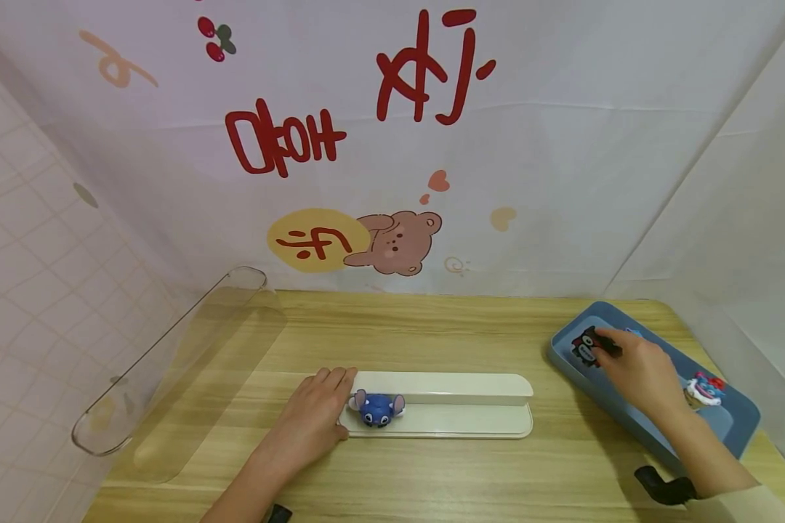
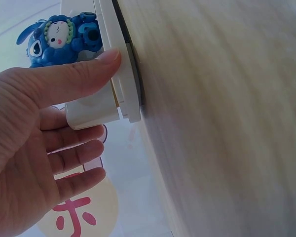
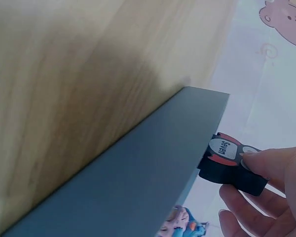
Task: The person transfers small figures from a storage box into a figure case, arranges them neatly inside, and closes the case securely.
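Note:
On a white stepped stand (image 1: 445,385) lies a blue Stitch figurine (image 1: 376,409), at the left end of its lower step. My left hand (image 1: 317,407) holds that same end, with the thumb (image 2: 84,76) along the front edge and the fingers behind. Over the far end of a blue tray (image 1: 634,414), my right hand (image 1: 641,374) pinches a black and red figure (image 3: 227,150) with a white oval reading "Seven". Thumb and fingertips grip its upper part; its lower part is partly hidden by the tray wall in the right wrist view.
A colourful figurine (image 1: 703,390) with a red top stands in the near part of the tray. At the left is a clear plastic cover (image 1: 196,378) on the wooden table (image 1: 432,479). A white printed curtain (image 1: 549,160) hangs behind.

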Motion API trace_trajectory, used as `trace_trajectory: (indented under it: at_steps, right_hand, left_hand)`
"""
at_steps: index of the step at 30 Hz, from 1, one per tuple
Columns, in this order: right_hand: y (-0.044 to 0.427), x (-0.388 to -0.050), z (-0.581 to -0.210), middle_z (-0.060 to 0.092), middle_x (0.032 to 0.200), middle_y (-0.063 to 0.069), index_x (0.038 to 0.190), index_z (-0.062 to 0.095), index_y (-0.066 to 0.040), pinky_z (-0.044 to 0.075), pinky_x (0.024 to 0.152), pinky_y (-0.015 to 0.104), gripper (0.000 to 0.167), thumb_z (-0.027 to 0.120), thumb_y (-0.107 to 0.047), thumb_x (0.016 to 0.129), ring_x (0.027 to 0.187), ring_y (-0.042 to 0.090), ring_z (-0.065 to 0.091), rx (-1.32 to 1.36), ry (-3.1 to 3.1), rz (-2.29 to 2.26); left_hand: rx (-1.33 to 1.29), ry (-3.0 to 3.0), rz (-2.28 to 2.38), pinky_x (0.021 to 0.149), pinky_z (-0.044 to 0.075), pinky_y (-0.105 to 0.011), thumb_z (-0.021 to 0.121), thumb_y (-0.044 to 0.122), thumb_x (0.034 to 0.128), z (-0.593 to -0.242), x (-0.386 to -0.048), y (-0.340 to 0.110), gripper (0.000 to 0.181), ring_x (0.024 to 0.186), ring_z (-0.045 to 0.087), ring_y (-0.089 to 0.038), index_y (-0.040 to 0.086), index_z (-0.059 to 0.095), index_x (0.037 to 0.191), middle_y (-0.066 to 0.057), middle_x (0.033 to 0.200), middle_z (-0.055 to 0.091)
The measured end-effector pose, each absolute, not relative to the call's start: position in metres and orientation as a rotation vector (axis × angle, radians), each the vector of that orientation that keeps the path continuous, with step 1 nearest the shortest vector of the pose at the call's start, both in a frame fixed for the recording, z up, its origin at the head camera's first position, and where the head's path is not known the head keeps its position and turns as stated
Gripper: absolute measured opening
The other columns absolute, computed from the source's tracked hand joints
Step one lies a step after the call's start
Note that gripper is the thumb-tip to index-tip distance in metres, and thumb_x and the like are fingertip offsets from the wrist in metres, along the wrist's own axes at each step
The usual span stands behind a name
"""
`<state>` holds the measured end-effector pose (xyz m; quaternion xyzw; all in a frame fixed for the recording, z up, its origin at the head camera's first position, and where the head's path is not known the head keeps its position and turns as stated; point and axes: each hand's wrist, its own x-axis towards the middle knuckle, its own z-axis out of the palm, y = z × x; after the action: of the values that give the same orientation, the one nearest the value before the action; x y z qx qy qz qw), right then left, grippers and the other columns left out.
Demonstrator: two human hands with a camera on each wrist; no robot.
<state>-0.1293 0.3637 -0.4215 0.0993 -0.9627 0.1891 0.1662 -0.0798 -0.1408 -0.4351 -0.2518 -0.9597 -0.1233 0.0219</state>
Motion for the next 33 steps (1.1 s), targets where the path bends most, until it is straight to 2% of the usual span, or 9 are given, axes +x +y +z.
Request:
trace_trajectory:
  at_steps: [8,15,20,28,33]
  right_hand:
    - [0.360,-0.126,-0.415,0.072,0.101,0.030,0.122,0.070,0.008,0.045,0.047,0.026,0.033,0.076,-0.002,0.092,0.062,0.020,0.065,0.276,-2.730,0.570]
    - [0.354,-0.121,-0.409,0.073,0.102,0.028,0.126,0.069,0.007,0.046,0.049,0.026,0.035,0.075,-0.004,0.093,0.066,0.025,0.069,0.268,-2.722,0.605]
    - [0.346,-0.119,-0.404,0.073,0.103,0.027,0.126,0.070,0.006,0.049,0.051,0.027,0.038,0.078,-0.003,0.091,0.072,0.033,0.072,0.298,-2.684,0.602]
    - [0.334,-0.113,-0.395,0.075,0.102,0.022,0.124,0.072,0.005,0.049,0.052,0.029,0.040,0.082,0.001,0.085,0.071,0.030,0.069,0.344,-2.588,0.564]
    - [0.329,-0.111,-0.392,0.075,0.101,0.020,0.123,0.073,0.003,0.046,0.053,0.024,0.042,0.084,0.003,0.082,0.071,0.029,0.068,0.366,-2.533,0.559]
  left_hand:
    - [-0.786,-2.965,-0.374,0.102,0.050,-0.052,0.101,0.011,0.0640,-0.436,-0.080,-0.141,0.093,0.117,0.058,-0.032,-0.006,0.055,0.143,-0.016,0.132,0.062]
    - [-0.781,-2.974,-0.373,0.102,0.050,-0.052,0.101,0.012,0.0644,-0.435,-0.080,-0.141,0.093,0.118,0.058,-0.032,-0.006,0.055,0.143,-0.016,0.132,0.062]
    - [-0.778,-2.980,-0.377,0.103,0.049,-0.052,0.101,0.012,0.0646,-0.435,-0.080,-0.140,0.093,0.119,0.058,-0.033,-0.006,0.055,0.144,-0.016,0.133,0.062]
    - [-0.781,-2.976,-0.379,0.102,0.050,-0.052,0.101,0.011,0.0637,-0.437,-0.081,-0.141,0.093,0.118,0.058,-0.032,-0.006,0.055,0.143,-0.016,0.131,0.063]
    - [-0.777,-2.986,-0.383,0.101,0.050,-0.052,0.101,0.011,0.0638,-0.436,-0.081,-0.141,0.093,0.117,0.058,-0.032,-0.006,0.056,0.144,-0.016,0.131,0.063]
